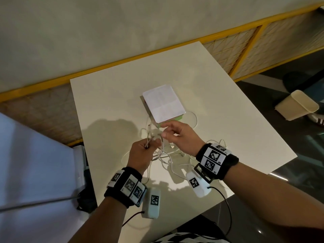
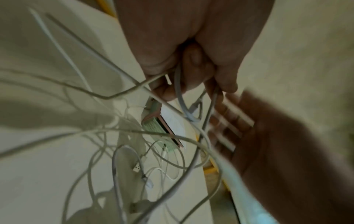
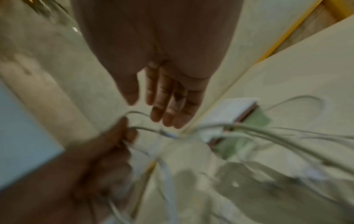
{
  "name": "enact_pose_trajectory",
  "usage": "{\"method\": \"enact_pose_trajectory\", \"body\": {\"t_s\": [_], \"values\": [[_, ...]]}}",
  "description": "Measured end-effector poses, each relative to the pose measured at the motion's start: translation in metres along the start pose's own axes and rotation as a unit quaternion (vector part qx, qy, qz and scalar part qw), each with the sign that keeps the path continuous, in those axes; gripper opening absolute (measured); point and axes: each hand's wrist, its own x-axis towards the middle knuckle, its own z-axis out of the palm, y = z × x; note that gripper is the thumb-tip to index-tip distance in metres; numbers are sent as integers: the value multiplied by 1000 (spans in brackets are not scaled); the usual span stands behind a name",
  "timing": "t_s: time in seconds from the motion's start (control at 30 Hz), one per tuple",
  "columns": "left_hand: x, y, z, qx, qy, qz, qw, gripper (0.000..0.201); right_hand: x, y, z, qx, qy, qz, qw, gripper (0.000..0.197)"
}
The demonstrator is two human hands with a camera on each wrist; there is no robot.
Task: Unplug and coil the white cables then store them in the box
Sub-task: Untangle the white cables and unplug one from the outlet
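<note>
From the head view, the left hand (image 1: 142, 153) was closed round a bunch of white cables (image 1: 162, 156) above the middle of the white table (image 1: 228, 109), their loose lengths trailing toward its near edge. The right hand (image 1: 180, 137) hovered just beside it with fingers loosely bent; whether it pinched a strand could not be told here. The box (image 1: 164, 104), white-topped with green sides, sat just beyond both hands. In the left wrist view, the left hand (image 2: 191, 63) had its fingers (image 2: 193, 72) curled round several cable strands (image 2: 178, 94), the box (image 2: 162, 128) below. In the blurred right wrist view, the right hand (image 3: 164, 91) showed straight fingers (image 3: 162, 98) holding nothing, apart from the cables (image 3: 258, 133).
</note>
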Motion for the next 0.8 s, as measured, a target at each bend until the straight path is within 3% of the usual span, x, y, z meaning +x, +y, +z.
{"method": "enact_pose_trajectory", "body": {"t_s": [0.1, 0.33, 0.53, 0.63, 0.73, 0.8], "values": [[0, -6, -3, -82, 5, -58, 995, 28, -12, 29, 8, -90, -57, 32, 994, 22], [-1, -15, -6, -168, -6, -112, 979, 24, -29, 40, 29, -32, -110, 88, 990, 12], [1, -10, -12, -274, -15, -115, 955, 29, -30, 37, 25, 82, -161, 159, 971, 24], [-4, -12, -10, -266, -29, -112, 957, 28, -22, 38, 27, 43, -186, 150, 970, 26], [-6, -19, -10, -260, -31, -107, 959, 25, -17, 32, 29, 56, -195, 159, 966, 15], [-5, -25, -14, -270, -29, -101, 957, 41, -15, 30, 29, 86, -195, 176, 961, 18]]}}
